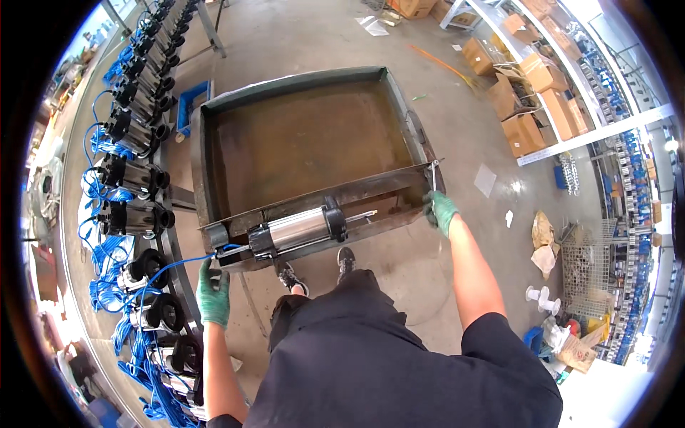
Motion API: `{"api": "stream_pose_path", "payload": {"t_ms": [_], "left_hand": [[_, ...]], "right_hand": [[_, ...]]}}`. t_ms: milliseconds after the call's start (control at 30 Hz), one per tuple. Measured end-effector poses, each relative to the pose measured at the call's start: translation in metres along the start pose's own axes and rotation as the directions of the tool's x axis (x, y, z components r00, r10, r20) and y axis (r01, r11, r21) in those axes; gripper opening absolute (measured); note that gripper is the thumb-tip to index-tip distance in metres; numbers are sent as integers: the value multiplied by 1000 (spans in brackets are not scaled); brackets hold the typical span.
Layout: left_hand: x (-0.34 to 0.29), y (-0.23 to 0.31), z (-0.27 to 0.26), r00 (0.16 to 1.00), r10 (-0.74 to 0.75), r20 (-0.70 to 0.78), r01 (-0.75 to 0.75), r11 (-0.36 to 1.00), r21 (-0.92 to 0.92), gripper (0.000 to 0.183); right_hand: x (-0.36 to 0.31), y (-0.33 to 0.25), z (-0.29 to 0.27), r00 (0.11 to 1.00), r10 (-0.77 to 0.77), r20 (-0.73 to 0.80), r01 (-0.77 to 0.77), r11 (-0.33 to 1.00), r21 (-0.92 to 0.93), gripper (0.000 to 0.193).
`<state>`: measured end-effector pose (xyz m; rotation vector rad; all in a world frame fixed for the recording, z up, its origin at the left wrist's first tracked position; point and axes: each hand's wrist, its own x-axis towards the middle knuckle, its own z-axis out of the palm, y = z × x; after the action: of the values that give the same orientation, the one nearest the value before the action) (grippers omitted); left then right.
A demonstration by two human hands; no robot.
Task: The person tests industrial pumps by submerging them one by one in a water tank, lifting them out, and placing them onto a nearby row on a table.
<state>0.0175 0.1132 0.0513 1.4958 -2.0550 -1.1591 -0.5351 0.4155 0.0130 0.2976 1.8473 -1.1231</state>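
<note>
A silver and black submersible pump (298,230) lies on its side along the near edge of a metal water tank (300,78), its shaft end to the right. From its left end a blue cable (177,265) runs off to the left. My left hand (212,298), in a green glove, is just below that cable end, fingers apart. Whether a fingertip touches the cable is hard to tell. At the tank's near right corner, my gloved right hand (442,211) is closed around the lower end of a slim silver wrench (434,175), which points away from me.
Several similar pumps (132,175) line a bench on the left, with coiled blue cables (107,292). A blue crate (191,107) stands beyond them. Cardboard boxes (524,134) fill shelving at right. A broom (446,64) lies on the floor, with a white spool (544,299) nearer.
</note>
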Motion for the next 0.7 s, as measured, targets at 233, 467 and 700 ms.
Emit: {"api": "stream_pose_path", "payload": {"t_ms": [233,467,700], "left_hand": [[-23,138,57,982,170,87,-98,840,-534,55],[-22,193,72,992,96,-87,-130,762,-634,34],[37,51,15,842,-540,17,205,289,-935,30]], "right_hand": [[-140,13,130,645,-644,410,646,747,158,13],[-186,39,262,375,-605,702,923,317,-220,34],[-182,7,249,59,-818,572,945,-139,-296,28]]}}
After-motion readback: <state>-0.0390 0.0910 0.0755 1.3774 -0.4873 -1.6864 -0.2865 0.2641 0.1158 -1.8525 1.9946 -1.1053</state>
